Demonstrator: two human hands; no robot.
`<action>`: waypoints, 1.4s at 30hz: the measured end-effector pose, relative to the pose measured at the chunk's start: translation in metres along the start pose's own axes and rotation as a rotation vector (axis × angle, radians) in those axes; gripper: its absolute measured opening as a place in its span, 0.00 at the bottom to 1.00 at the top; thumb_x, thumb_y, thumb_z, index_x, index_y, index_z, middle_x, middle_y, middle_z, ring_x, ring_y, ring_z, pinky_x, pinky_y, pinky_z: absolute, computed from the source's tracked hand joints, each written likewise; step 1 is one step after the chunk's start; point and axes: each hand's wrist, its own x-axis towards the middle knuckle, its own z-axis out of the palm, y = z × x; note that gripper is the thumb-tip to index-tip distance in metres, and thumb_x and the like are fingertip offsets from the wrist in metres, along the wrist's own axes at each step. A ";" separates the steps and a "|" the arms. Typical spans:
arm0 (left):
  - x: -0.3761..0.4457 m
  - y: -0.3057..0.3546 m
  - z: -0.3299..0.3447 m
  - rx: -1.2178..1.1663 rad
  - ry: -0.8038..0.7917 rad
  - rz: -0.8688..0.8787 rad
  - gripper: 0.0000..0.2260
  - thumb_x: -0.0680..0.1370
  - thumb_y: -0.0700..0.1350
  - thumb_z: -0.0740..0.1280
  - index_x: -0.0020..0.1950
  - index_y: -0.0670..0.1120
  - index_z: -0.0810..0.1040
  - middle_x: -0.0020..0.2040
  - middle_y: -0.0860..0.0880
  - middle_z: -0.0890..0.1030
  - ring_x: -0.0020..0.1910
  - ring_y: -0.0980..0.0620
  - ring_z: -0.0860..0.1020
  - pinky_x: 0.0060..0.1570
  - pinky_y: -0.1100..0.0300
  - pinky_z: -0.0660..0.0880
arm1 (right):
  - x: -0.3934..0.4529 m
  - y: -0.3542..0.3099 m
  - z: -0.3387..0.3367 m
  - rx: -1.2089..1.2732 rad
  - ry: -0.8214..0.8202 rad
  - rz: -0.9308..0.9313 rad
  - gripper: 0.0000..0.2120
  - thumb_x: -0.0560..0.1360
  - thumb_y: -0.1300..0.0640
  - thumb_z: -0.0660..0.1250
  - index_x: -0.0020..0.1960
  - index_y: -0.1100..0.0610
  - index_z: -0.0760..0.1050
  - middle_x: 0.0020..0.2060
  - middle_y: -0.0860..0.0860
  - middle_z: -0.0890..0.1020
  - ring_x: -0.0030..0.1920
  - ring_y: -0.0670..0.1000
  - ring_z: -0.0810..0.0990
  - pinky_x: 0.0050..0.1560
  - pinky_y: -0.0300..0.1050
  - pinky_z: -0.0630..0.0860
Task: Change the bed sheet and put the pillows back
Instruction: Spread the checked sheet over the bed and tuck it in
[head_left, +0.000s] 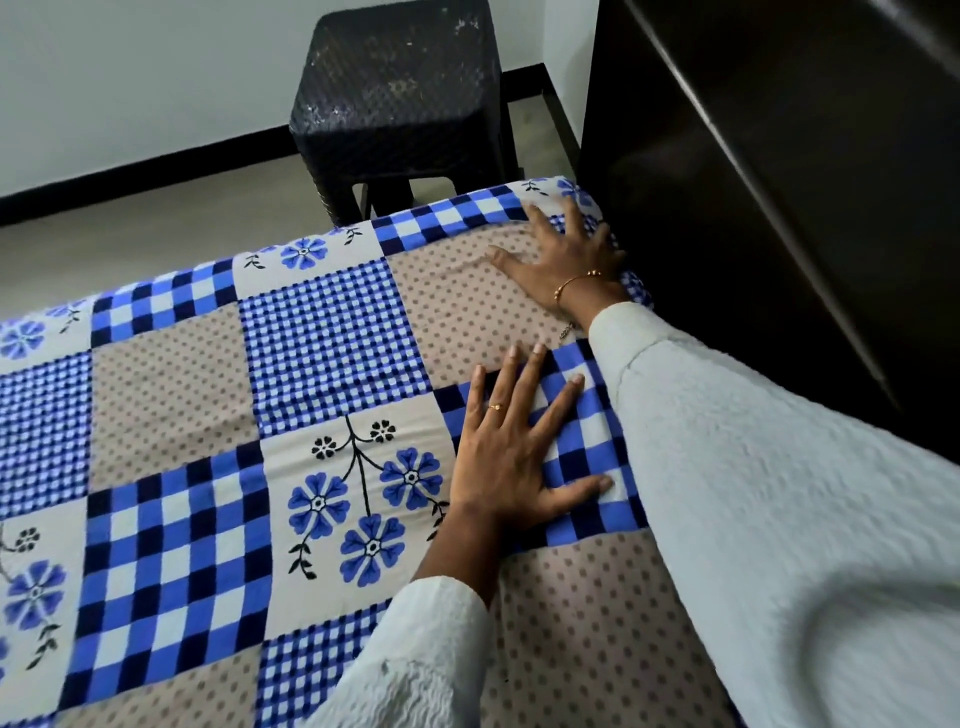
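A patchwork bed sheet (208, 415) with blue checks, blue flowers and beige dotted squares lies spread over the bed. My left hand (514, 452) rests flat on it, fingers spread, on a blue check square near the right side. My right hand (563, 260) lies flat with fingers apart at the far right corner of the bed, pressing the sheet beside the dark wardrobe. Small wrinkles show in the cloth by the right hand. Both arms wear white sleeves. No pillows are in view.
A black plastic stool (400, 98) stands on the floor just past the bed's far edge. A dark wardrobe (753, 182) stands tight against the bed's right side. Beige floor (130, 223) and a white wall with black skirting lie beyond.
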 end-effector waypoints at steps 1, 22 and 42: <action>0.000 0.000 0.000 0.001 -0.003 -0.001 0.38 0.73 0.72 0.41 0.75 0.52 0.57 0.76 0.42 0.56 0.76 0.42 0.52 0.71 0.40 0.49 | 0.001 -0.001 -0.001 0.013 0.003 0.011 0.37 0.70 0.26 0.50 0.75 0.39 0.49 0.76 0.48 0.45 0.73 0.67 0.46 0.68 0.69 0.47; 0.000 -0.002 0.001 -0.016 0.007 -0.006 0.37 0.73 0.72 0.43 0.76 0.53 0.57 0.77 0.43 0.55 0.76 0.44 0.51 0.73 0.42 0.47 | 0.060 0.013 -0.011 0.320 -0.050 0.167 0.32 0.77 0.35 0.51 0.76 0.45 0.48 0.73 0.60 0.58 0.71 0.63 0.60 0.69 0.53 0.59; 0.000 -0.004 0.009 0.008 0.034 -0.020 0.38 0.71 0.74 0.45 0.76 0.54 0.56 0.77 0.45 0.54 0.76 0.45 0.51 0.72 0.42 0.49 | 0.051 0.002 -0.012 0.261 0.419 0.055 0.28 0.81 0.46 0.51 0.76 0.57 0.52 0.70 0.61 0.65 0.69 0.60 0.65 0.64 0.50 0.63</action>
